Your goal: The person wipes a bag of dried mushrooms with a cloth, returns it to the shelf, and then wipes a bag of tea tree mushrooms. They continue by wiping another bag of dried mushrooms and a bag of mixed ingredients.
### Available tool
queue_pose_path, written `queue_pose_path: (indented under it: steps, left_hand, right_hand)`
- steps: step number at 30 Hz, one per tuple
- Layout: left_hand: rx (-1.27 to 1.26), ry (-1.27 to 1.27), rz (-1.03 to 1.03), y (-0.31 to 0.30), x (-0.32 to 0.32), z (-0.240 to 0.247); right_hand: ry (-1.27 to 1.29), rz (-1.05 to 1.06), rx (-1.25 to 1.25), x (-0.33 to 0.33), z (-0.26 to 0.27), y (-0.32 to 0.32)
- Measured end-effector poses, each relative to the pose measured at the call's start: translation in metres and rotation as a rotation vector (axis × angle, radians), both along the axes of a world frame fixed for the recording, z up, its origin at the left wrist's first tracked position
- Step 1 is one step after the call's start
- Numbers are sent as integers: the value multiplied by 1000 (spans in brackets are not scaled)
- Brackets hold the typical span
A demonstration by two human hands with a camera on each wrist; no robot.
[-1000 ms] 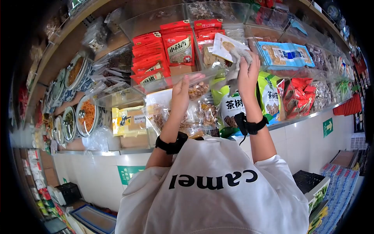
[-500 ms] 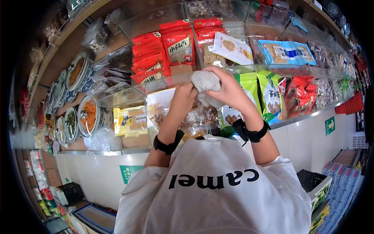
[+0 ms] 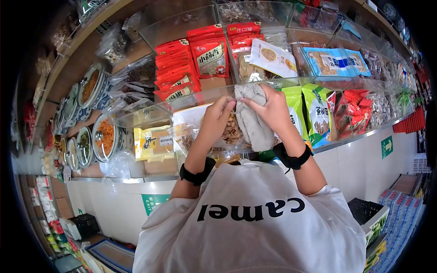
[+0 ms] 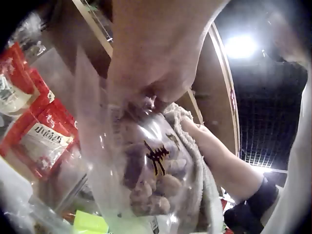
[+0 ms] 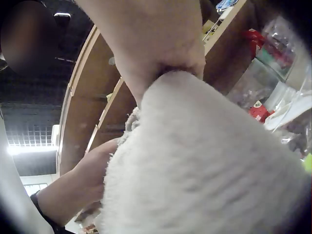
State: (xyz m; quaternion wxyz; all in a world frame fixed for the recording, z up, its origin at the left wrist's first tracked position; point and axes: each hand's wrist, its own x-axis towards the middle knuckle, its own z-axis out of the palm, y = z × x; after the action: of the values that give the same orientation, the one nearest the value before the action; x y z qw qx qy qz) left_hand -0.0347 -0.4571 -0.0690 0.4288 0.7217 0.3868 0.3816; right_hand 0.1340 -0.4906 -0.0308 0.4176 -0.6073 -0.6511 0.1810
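My left hand (image 3: 217,119) pinches the top of a clear plastic bag (image 4: 158,192) of lumpy dried food, marked with a dark printed character. In the left wrist view the bag hangs below the fingers. A grey terry cloth (image 3: 256,129) drapes from my right hand (image 3: 276,110), thumb on the near side and fingers behind. Both hands meet at the cloth's upper edge, and the cloth lies against the bag's right side. Much of the right wrist view is filled by the hanging cloth (image 5: 204,161), which hides the fingertips there.
Clear dividers split the sloping display into bins. Behind the hands stand red spice packets (image 3: 210,57) and a white pouch (image 3: 273,58); green pouches (image 3: 317,111) are at the right. A yellow packet (image 3: 152,143) and lidded bowls (image 3: 105,139) lie left. A metal edge (image 3: 159,178) runs along the front.
The right hand came back from the white pouch with the cloth to meet the left hand. The cloth, bunched half a second ago, now hangs down, and the left hand grips the bag.
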Motion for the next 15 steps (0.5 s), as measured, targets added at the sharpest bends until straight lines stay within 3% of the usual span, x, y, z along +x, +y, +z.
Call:
queue_pose_path:
  steps: [5,7,8,10,14,15]
  left_hand:
    - [84,36,123,-5,-1,4]
    - [90,16,190,0,-7,-1]
    - [36,-45,184,8,-11,-11]
    - [4,-91,148,14,-12,-5]
    - [43,-68,147,9,-3,17]
    - [156,-15,122,7,-1,19]
  right_hand:
    - [98,-30,142,10,-9,5]
    - [358,-256,209,31,-8,12]
    - [359,-259,207,37,-6,11]
    - [380,-49,144,42,2,7]
    - [476,128,101,23,3,5]
    - [477,128,101,17,3,5]
